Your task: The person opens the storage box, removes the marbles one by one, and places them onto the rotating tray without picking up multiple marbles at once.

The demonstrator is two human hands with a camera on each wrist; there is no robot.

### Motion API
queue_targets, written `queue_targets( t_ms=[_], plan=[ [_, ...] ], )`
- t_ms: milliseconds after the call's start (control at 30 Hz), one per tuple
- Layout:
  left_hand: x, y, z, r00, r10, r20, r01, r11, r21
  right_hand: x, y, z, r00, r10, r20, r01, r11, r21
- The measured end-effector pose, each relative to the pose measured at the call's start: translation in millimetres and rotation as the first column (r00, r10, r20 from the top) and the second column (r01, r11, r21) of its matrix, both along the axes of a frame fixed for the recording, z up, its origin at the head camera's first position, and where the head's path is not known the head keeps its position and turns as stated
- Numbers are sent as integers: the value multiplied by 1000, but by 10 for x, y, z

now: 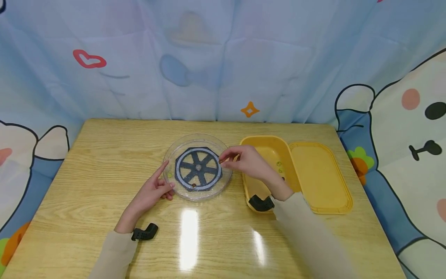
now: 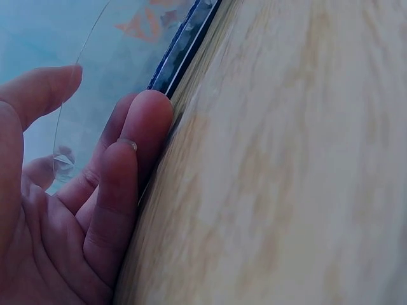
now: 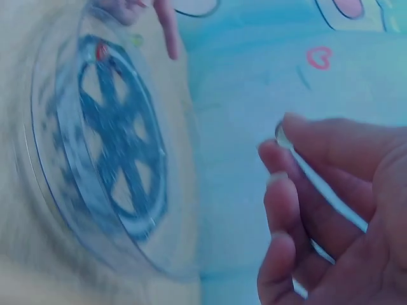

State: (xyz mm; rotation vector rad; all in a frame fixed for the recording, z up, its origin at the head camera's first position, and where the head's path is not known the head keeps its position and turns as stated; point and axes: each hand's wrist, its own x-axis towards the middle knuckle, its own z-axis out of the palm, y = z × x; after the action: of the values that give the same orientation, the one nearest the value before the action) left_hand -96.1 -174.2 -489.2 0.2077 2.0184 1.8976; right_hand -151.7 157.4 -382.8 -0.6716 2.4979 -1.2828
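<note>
A clear round dish (image 1: 188, 197) stands on the table and holds a dark, wheel-like piece (image 1: 198, 167) with spokes and a pale ring. My left hand (image 1: 155, 190) touches the dish's left rim, index finger straight and thumb beside it; the remaining fingers bend loosely near the wall. Between thumb and fingertips my right hand (image 1: 245, 159) pinches a small shiny bead (image 3: 283, 136), close over the dish's right rim. A reddish-brown bead (image 1: 194, 186) lies on the near part of the pale ring. Yellow-green beads (image 1: 169, 175) show at the dish's left side.
Right of the dish sits a yellow box (image 1: 248, 186) with several small green and dark beads inside, partly under my right forearm. Its yellow lid (image 1: 320, 178) lies flat beside it. A patterned blue curtain (image 1: 209, 77) hangs behind the wooden table (image 1: 115, 155).
</note>
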Motion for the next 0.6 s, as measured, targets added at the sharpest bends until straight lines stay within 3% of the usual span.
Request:
queue_targets(
  t_ms=[267, 600],
  plan=[
    [-5, 2, -1, 1000, 3, -1, -3, 1000, 13, -32, -269, -115, 997, -72, 35, 72, 997, 22],
    [4, 4, 3, 1000, 8, -1, -8, 1000, -12, -32, -294, -191, 997, -56, 59, 55, 998, 16]
  ],
)
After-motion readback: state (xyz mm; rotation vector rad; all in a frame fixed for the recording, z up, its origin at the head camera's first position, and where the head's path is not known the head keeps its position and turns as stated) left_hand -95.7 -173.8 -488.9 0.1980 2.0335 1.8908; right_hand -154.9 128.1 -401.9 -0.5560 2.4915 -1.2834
